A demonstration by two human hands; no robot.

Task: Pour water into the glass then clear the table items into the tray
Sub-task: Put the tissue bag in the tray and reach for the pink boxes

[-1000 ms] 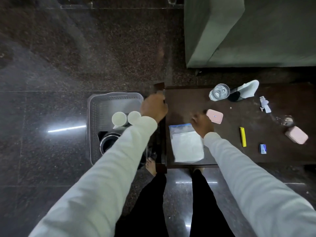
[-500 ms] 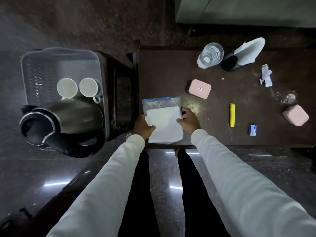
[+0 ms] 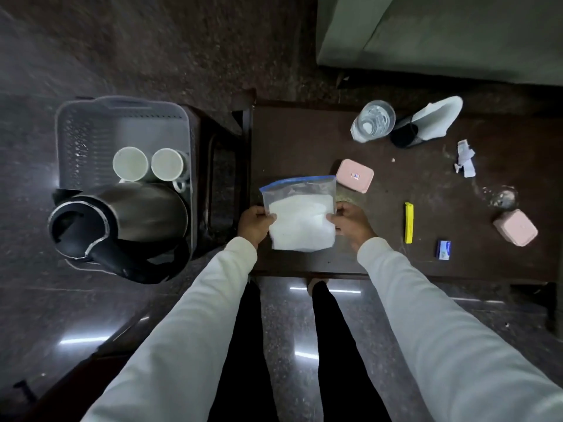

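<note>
Both hands, left hand (image 3: 254,225) and right hand (image 3: 350,222), pinch the floppy, powder-filled zip bag (image 3: 300,213) by its side edges; likely saggy, best supported underneath.

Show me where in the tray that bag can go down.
The bare patch is the far half of the tray, bordered by its far wall and the two white cups. The near half is crowded: the kettle fills it, right against the cups. Both hands, left and right, hold the bag by its side edges.
</note>
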